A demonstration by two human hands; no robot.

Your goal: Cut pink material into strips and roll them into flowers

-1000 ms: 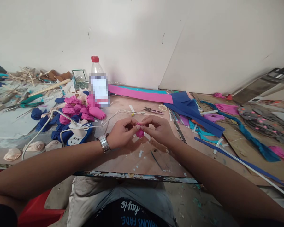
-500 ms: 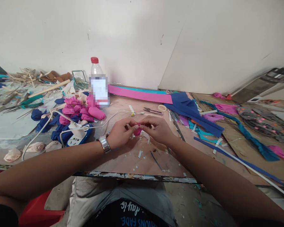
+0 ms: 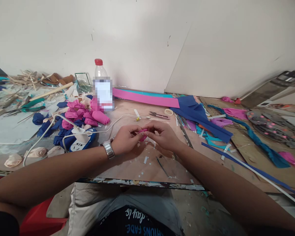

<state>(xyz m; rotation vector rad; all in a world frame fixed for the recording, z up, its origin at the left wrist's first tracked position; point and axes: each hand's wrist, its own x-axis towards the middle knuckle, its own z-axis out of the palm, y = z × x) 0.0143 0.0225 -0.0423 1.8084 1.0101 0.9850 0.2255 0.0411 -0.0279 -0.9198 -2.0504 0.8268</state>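
Between my fingertips, above the middle of the table, is a small crumpled pink piece (image 3: 143,135). My left hand (image 3: 126,139) pinches it from the left, and a metal watch is on that wrist. On the other side, my right hand (image 3: 162,136) grips the same piece with thumb and fingers. The two hands nearly meet, and the fingers hide part of the pink material. Beyond them lie small snips (image 3: 159,115) and a roll of tape (image 3: 168,112).
Pink and blue rolled pieces (image 3: 76,113) lie left, beside a power strip (image 3: 82,141) with a white cable. A bottle (image 3: 100,70) stands behind them. Long pink (image 3: 147,99) and blue strips (image 3: 201,118) lie at the back and right.
The pink piece has turned between my fingers and looks flatter and more slanted. My fingers have shifted slightly around it; both hands stay in nearly the same place.
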